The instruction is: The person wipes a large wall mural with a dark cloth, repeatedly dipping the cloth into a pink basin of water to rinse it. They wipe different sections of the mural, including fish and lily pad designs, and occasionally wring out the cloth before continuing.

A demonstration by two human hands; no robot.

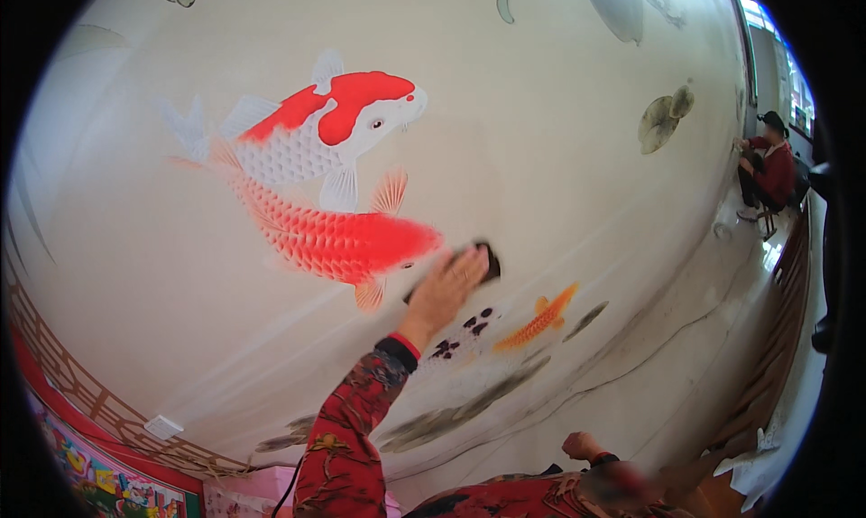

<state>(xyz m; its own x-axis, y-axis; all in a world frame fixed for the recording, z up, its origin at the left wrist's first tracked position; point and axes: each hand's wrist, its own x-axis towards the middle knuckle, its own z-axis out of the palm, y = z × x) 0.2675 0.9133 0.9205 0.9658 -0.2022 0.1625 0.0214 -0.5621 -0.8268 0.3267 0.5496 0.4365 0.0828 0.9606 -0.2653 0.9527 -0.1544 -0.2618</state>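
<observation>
My left hand [443,289], in a red patterned sleeve with a dark cuff, lies flat over a dark flat pad [494,261] against a painted wall [555,180]. The hand covers most of the pad, and its exact kind cannot be told. Just above and left of my fingers is the head of a red koi [345,241] painted on the wall. A larger red and white koi [304,126] is painted above it. Low at the right, close to my body, my right hand [583,445] is curled into a fist, and nothing shows in it.
Below the pad are a painted orange koi [538,322] and grey-green leaf shapes [473,403]. A white wall plate [163,427] sits near a brown lattice border [101,396]. At far right a person [771,163] sits on a low stool [768,222].
</observation>
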